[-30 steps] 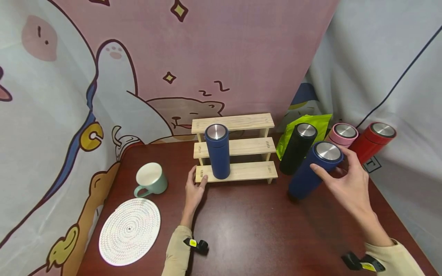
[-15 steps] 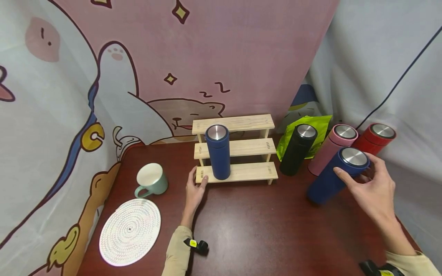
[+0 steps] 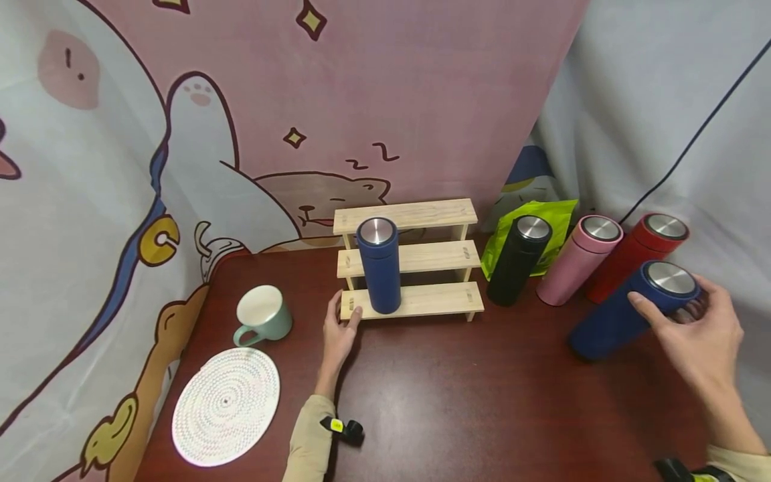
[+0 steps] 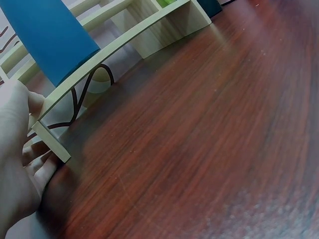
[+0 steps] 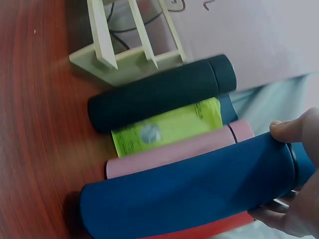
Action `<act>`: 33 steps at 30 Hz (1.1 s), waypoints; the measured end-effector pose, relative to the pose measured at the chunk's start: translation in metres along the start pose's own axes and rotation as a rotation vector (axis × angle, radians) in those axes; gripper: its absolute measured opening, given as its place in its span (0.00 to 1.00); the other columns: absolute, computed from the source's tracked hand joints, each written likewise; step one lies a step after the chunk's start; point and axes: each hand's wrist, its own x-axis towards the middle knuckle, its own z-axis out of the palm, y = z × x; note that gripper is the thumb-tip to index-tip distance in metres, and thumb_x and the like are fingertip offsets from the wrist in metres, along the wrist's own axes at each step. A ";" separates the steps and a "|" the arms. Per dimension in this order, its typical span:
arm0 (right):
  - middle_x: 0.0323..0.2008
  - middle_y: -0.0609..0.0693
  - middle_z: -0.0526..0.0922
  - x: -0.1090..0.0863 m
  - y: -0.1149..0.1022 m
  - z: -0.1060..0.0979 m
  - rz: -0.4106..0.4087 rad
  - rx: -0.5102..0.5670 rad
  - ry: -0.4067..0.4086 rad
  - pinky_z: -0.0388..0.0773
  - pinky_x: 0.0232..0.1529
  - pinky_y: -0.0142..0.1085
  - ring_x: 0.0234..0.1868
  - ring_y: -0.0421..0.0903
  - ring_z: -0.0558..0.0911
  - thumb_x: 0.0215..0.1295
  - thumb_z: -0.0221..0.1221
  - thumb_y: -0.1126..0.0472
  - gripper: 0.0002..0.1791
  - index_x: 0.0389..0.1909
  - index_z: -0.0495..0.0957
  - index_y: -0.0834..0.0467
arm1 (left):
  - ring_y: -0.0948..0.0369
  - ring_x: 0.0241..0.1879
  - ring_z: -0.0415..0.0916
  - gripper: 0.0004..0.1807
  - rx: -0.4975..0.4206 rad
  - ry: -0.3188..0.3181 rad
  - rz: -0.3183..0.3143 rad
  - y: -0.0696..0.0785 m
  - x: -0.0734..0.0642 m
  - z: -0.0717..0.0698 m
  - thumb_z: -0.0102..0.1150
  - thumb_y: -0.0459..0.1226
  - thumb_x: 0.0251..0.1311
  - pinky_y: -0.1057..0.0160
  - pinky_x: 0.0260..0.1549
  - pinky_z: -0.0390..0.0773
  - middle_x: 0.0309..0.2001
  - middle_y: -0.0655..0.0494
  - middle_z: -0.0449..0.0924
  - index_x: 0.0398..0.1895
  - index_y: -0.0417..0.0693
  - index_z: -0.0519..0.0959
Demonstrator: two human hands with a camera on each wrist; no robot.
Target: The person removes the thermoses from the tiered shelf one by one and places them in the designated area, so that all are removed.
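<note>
My right hand [image 3: 701, 338] grips a blue thermos [image 3: 623, 314] near its steel-topped lid, at the right of the table. In the right wrist view this blue thermos [image 5: 184, 191] overlaps a pink thermos [image 5: 174, 155] and a red one. My left hand [image 3: 338, 335] holds the left end of a three-tier wooden shelf stand [image 3: 436, 299]. Its thumb lies on the lowest board, with the other fingers around the end leg [image 4: 52, 142] in the left wrist view. A second blue thermos [image 3: 382, 274] stands upright on that board, beside the left hand.
Right of the stand are a black thermos [image 3: 519, 261], the pink one and the red thermos [image 3: 647, 244] in a row, before a lime-green bag [image 3: 557, 214]. At left lie a green mug [image 3: 274, 318] and a round woven mat [image 3: 225, 405]. Curtains border the table.
My right hand has carried the blue thermos rightward, from beside the black thermos to in front of the red one, uncovering the pink thermos. The left hand stays on the stand.
</note>
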 end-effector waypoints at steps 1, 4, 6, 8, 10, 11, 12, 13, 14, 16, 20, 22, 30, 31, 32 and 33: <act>0.61 0.52 0.81 0.001 0.003 -0.001 -0.001 -0.004 0.012 0.64 0.44 0.08 0.33 0.11 0.66 0.55 0.74 0.51 0.44 0.72 0.66 0.46 | 0.41 0.72 0.64 0.33 0.000 0.001 -0.002 0.000 0.000 0.000 0.62 0.32 0.68 0.37 0.62 0.71 0.72 0.34 0.66 0.74 0.38 0.64; 0.64 0.54 0.78 0.003 0.009 -0.003 0.018 -0.016 0.039 0.66 0.54 0.12 0.47 0.16 0.73 0.58 0.72 0.50 0.43 0.74 0.63 0.47 | 0.41 0.72 0.64 0.33 0.004 -0.002 -0.005 0.001 0.000 0.000 0.62 0.32 0.68 0.36 0.62 0.71 0.72 0.34 0.66 0.74 0.39 0.64; 0.69 0.59 0.73 0.004 0.012 -0.003 0.044 -0.039 0.034 0.65 0.63 0.18 0.59 0.25 0.74 0.62 0.69 0.49 0.44 0.76 0.59 0.48 | 0.42 0.72 0.64 0.33 0.002 -0.003 -0.009 0.002 0.000 0.000 0.62 0.32 0.68 0.36 0.62 0.71 0.72 0.34 0.65 0.75 0.40 0.64; 0.73 0.59 0.69 0.006 0.015 -0.004 0.079 -0.056 0.022 0.63 0.70 0.26 0.70 0.38 0.71 0.65 0.66 0.49 0.44 0.78 0.55 0.48 | 0.42 0.72 0.63 0.33 0.001 -0.006 -0.013 0.002 0.000 0.000 0.62 0.32 0.68 0.37 0.62 0.72 0.72 0.34 0.65 0.75 0.41 0.64; 0.75 0.57 0.66 0.009 0.016 -0.004 0.114 -0.055 0.017 0.62 0.73 0.31 0.74 0.47 0.68 0.66 0.64 0.48 0.45 0.78 0.53 0.47 | 0.42 0.73 0.63 0.33 0.002 -0.009 -0.015 0.002 0.000 -0.001 0.62 0.33 0.68 0.37 0.62 0.72 0.72 0.34 0.65 0.75 0.41 0.64; 0.75 0.57 0.64 0.010 0.017 -0.004 0.122 -0.049 0.016 0.61 0.74 0.32 0.75 0.50 0.67 0.66 0.64 0.48 0.45 0.79 0.52 0.47 | 0.42 0.73 0.63 0.33 0.003 -0.010 -0.014 0.002 0.000 -0.001 0.62 0.33 0.68 0.36 0.62 0.71 0.72 0.34 0.65 0.75 0.41 0.63; 0.76 0.57 0.63 0.011 0.018 -0.004 0.124 -0.042 0.019 0.60 0.75 0.34 0.76 0.54 0.65 0.66 0.64 0.49 0.45 0.79 0.52 0.48 | 0.42 0.73 0.62 0.33 0.002 -0.013 -0.013 0.002 0.000 -0.001 0.61 0.33 0.68 0.36 0.62 0.71 0.73 0.34 0.64 0.75 0.41 0.63; 0.76 0.57 0.62 0.012 0.019 -0.004 0.127 -0.037 0.023 0.59 0.75 0.36 0.76 0.55 0.64 0.66 0.64 0.49 0.45 0.79 0.51 0.48 | 0.42 0.73 0.62 0.33 0.003 -0.014 -0.013 0.002 0.000 -0.001 0.61 0.33 0.68 0.36 0.62 0.71 0.73 0.34 0.64 0.75 0.41 0.63; 0.77 0.57 0.61 0.013 0.021 -0.004 0.127 -0.029 0.026 0.58 0.76 0.37 0.77 0.56 0.63 0.67 0.63 0.49 0.45 0.79 0.51 0.49 | 0.42 0.73 0.62 0.33 0.005 -0.016 -0.014 0.002 0.000 -0.001 0.61 0.33 0.69 0.36 0.63 0.70 0.73 0.34 0.64 0.75 0.41 0.63; 0.77 0.58 0.60 0.015 0.023 -0.003 0.118 -0.020 0.040 0.57 0.77 0.38 0.77 0.57 0.62 0.67 0.63 0.50 0.45 0.79 0.50 0.50 | 0.42 0.73 0.62 0.33 0.008 -0.017 -0.017 0.002 0.000 -0.001 0.61 0.34 0.69 0.35 0.63 0.69 0.73 0.35 0.64 0.75 0.41 0.63; 0.76 0.58 0.60 0.020 0.027 -0.001 0.114 0.021 0.075 0.57 0.77 0.36 0.77 0.53 0.61 0.67 0.62 0.50 0.44 0.78 0.51 0.49 | 0.42 0.73 0.63 0.33 0.015 -0.013 -0.023 0.001 0.000 -0.001 0.61 0.34 0.69 0.36 0.64 0.69 0.73 0.35 0.65 0.75 0.42 0.63; 0.76 0.58 0.61 0.022 0.029 -0.001 0.119 0.041 0.088 0.57 0.76 0.34 0.77 0.51 0.62 0.66 0.63 0.50 0.43 0.78 0.52 0.48 | 0.42 0.72 0.64 0.33 0.017 -0.010 -0.021 0.000 0.001 -0.001 0.62 0.34 0.69 0.37 0.63 0.70 0.72 0.35 0.66 0.75 0.41 0.63; 0.76 0.60 0.59 0.026 0.030 -0.003 0.092 -0.034 0.055 0.58 0.77 0.47 0.77 0.59 0.62 0.68 0.61 0.50 0.43 0.78 0.51 0.53 | 0.43 0.71 0.65 0.33 0.007 -0.008 -0.014 -0.002 0.001 -0.001 0.62 0.33 0.68 0.38 0.62 0.72 0.71 0.35 0.67 0.75 0.40 0.63; 0.76 0.62 0.59 0.027 0.029 -0.004 0.085 -0.061 0.038 0.58 0.77 0.50 0.76 0.62 0.62 0.68 0.60 0.50 0.43 0.78 0.50 0.55 | 0.43 0.71 0.65 0.33 0.010 -0.009 -0.014 -0.002 0.001 -0.001 0.61 0.33 0.68 0.38 0.62 0.72 0.71 0.35 0.67 0.75 0.41 0.63; 0.76 0.65 0.59 0.029 0.029 -0.005 0.081 -0.087 0.022 0.57 0.76 0.54 0.75 0.65 0.62 0.69 0.60 0.50 0.44 0.78 0.50 0.58 | 0.43 0.71 0.65 0.33 0.013 -0.009 -0.013 -0.003 0.001 -0.001 0.61 0.33 0.68 0.38 0.62 0.72 0.71 0.35 0.67 0.75 0.41 0.63; 0.75 0.67 0.59 0.030 0.028 -0.007 0.076 -0.110 0.006 0.57 0.75 0.57 0.75 0.67 0.61 0.69 0.60 0.49 0.45 0.78 0.49 0.61 | 0.43 0.71 0.65 0.33 0.015 -0.009 -0.013 -0.003 0.001 -0.001 0.61 0.33 0.68 0.38 0.62 0.72 0.71 0.35 0.67 0.75 0.41 0.63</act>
